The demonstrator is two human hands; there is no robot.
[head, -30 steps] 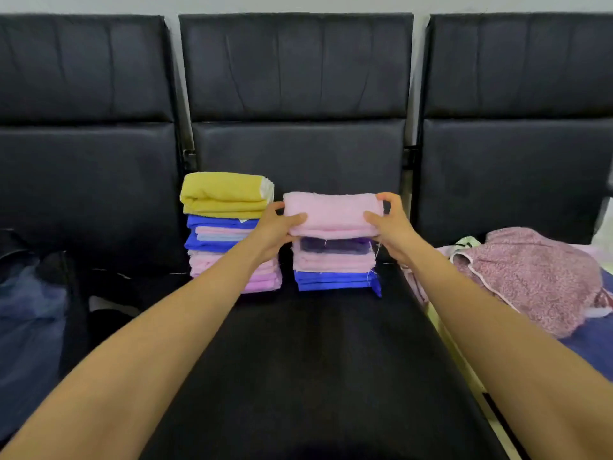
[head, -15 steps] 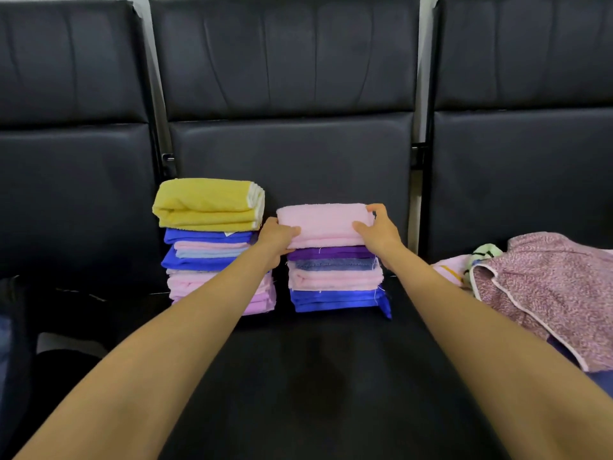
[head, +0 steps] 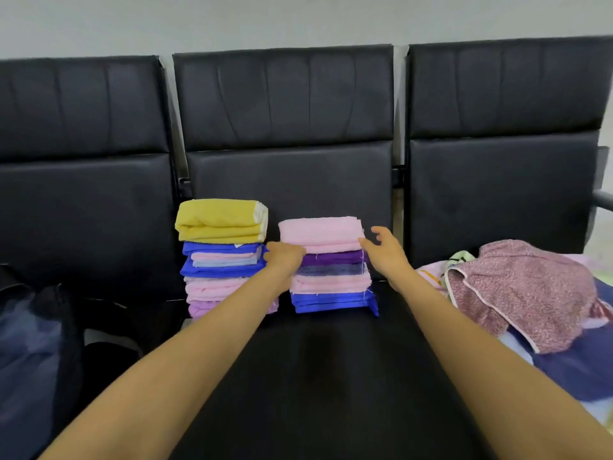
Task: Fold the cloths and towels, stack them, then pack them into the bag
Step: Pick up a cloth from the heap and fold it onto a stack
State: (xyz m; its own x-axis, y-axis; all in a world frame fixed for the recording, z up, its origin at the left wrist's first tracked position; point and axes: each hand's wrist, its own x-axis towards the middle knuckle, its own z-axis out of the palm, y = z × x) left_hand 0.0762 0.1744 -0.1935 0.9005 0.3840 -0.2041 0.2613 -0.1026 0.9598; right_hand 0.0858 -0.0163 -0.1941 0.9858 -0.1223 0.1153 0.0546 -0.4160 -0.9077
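Two stacks [head: 222,227] [head: 321,232]; left hand [head: 285,257], right hand [head: 386,250] seemingly touching.

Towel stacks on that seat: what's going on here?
A person is stacking folded cloths on a seat. A pink towel tops the right stack; the left hand is against its left end, grip unclear, and the right hand is open at its right end. A taller stack under a yellow towel stands beside it. Unfolded cloths lie to the right.
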